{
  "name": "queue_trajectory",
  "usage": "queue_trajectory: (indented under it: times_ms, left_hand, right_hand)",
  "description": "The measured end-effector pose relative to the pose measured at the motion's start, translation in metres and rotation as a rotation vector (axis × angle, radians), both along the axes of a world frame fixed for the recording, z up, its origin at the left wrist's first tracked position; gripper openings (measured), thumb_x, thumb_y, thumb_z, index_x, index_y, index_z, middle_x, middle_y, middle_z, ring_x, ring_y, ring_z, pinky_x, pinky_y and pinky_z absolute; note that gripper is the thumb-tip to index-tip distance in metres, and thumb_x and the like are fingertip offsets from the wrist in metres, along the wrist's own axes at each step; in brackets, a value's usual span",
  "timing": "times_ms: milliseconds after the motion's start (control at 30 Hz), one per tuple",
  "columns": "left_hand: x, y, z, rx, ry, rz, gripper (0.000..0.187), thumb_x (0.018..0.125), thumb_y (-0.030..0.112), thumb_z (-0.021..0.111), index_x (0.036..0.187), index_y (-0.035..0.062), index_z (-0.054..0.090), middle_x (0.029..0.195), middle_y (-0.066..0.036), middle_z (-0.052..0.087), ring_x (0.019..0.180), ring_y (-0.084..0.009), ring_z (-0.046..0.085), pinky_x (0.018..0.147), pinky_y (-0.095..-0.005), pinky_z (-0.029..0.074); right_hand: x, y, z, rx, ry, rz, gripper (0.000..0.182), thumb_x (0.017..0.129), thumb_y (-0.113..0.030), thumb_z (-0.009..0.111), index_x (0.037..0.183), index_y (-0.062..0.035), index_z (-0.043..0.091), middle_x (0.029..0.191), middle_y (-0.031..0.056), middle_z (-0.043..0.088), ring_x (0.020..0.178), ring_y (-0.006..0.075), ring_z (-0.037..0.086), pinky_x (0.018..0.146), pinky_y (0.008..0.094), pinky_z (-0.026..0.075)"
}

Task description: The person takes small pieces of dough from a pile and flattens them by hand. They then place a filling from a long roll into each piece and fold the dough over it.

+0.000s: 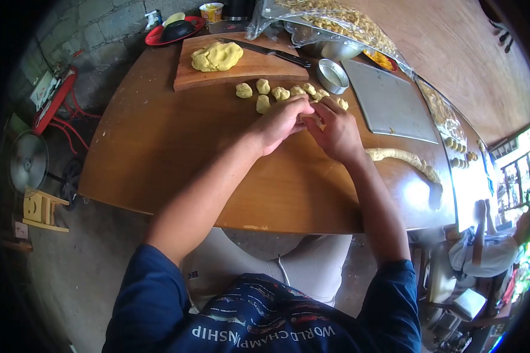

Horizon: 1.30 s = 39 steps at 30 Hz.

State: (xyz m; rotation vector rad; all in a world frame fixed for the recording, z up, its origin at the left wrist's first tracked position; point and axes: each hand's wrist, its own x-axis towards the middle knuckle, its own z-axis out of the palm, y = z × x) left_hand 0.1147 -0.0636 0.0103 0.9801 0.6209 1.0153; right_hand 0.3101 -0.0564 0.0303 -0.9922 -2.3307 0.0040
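My left hand (281, 122) and my right hand (339, 130) meet over the middle of the table, fingers curled and pinched together. A small piece of dough (320, 122) shows pale between them, mostly hidden by the fingers. Just beyond the hands lie several yellow dough lumps (263, 105), some partly covered by my fingers. To the right of my right forearm, a long pale dough rope (403, 156) curves along the tabletop.
A wooden board (253, 73) holds a large dough mass (217, 57) and a knife (271, 52). Further right are a round metal tin (333, 76), a flat metal tray (391, 100) and a plastic-covered food tray (335, 20). Another person (489, 253) sits at the far right.
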Motion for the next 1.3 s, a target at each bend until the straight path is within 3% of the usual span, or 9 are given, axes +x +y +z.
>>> queue_trajectory:
  times_ms: [100,233,367,533,800,833,900,1000,1300]
  left_hand:
    - [0.004,-0.006,0.008,-0.045,0.014,0.003,0.04,0.108,0.048,0.059,0.127,0.0127,0.067,0.121,-0.004,0.069,0.112,-0.0181,0.067,0.103,-0.0396,0.056]
    - [0.002,-0.007,0.017,-0.271,-0.001,-0.152,0.046,0.109,0.049,0.062,0.127,0.0067,0.066,0.113,-0.011,0.074,0.1,-0.0205,0.074,0.093,-0.0399,0.061]
    - [0.001,-0.009,0.013,-0.13,0.047,0.011,0.036,0.104,0.039,0.074,0.12,0.0069,0.072,0.111,-0.005,0.074,0.101,-0.0154,0.072,0.092,-0.0344,0.059]
    - [-0.006,-0.001,0.008,0.117,0.254,0.121,0.027,0.104,0.031,0.074,0.116,0.0078,0.074,0.11,-0.001,0.073,0.1,-0.0087,0.067,0.088,-0.0288,0.055]
    - [-0.002,0.003,-0.001,0.35,0.631,0.098,0.027,0.105,0.022,0.069,0.124,0.0032,0.072,0.107,0.0,0.073,0.09,-0.0076,0.067,0.08,-0.0267,0.055]
    - [0.0,0.001,-0.001,0.35,0.631,0.091,0.027,0.105,0.022,0.069,0.124,0.0032,0.072,0.107,0.0,0.073,0.09,-0.0076,0.067,0.08,-0.0267,0.055]
    - [0.008,-0.005,0.002,0.163,0.286,0.118,0.026,0.106,0.022,0.069,0.125,0.0046,0.071,0.104,0.001,0.071,0.088,-0.008,0.066,0.079,-0.0266,0.055]
    - [0.017,-0.018,0.016,0.155,0.238,0.197,0.024,0.106,0.025,0.071,0.121,0.0059,0.07,0.101,0.002,0.07,0.087,-0.008,0.065,0.079,-0.0264,0.056]
    - [0.011,-0.01,0.009,0.423,0.442,0.296,0.023,0.109,0.024,0.068,0.102,0.0033,0.073,0.085,0.001,0.073,0.068,-0.004,0.056,0.061,-0.024,0.046]
  right_hand:
    - [-0.002,0.0,0.003,-0.007,0.141,-0.011,0.018,0.091,-0.012,0.076,0.107,-0.0071,0.071,0.099,0.0104,0.067,0.09,0.0342,0.071,0.074,0.0467,0.059]
    - [0.005,-0.004,0.01,0.125,0.222,-0.025,0.019,0.084,-0.003,0.078,0.101,-0.0057,0.07,0.098,0.0109,0.065,0.096,0.0353,0.068,0.079,0.0464,0.058]
    - [0.013,-0.003,0.005,0.102,0.236,0.007,0.026,0.082,-0.003,0.083,0.106,-0.0059,0.072,0.103,0.0104,0.067,0.097,0.0316,0.069,0.08,0.0432,0.058]
    - [0.015,-0.005,0.013,-0.279,0.452,0.135,0.042,0.087,-0.012,0.089,0.127,-0.0071,0.075,0.117,0.0113,0.07,0.1,0.0238,0.07,0.081,0.0357,0.061]
    - [0.015,-0.007,0.01,-0.333,0.405,0.092,0.034,0.096,-0.018,0.081,0.126,-0.0034,0.073,0.104,0.0169,0.076,0.089,0.0291,0.077,0.082,0.0401,0.063]
    - [0.016,-0.008,0.013,-0.316,0.393,0.07,0.029,0.096,-0.016,0.08,0.122,-0.0031,0.074,0.104,0.0165,0.076,0.088,0.0294,0.076,0.081,0.0401,0.063]
    - [0.019,-0.011,0.022,-0.295,0.38,0.037,0.024,0.096,-0.013,0.079,0.118,-0.0028,0.075,0.104,0.0161,0.076,0.088,0.0298,0.076,0.08,0.0401,0.062]
    - [0.023,-0.015,0.027,-0.336,0.424,-0.044,0.017,0.096,-0.01,0.077,0.112,-0.0027,0.076,0.103,0.0157,0.076,0.087,0.0306,0.076,0.079,0.0403,0.061]
    - [0.02,-0.009,0.014,-0.234,0.49,0.178,0.025,0.098,-0.015,0.08,0.118,-0.0028,0.074,0.102,0.0115,0.077,0.086,0.0251,0.076,0.077,0.0367,0.062]
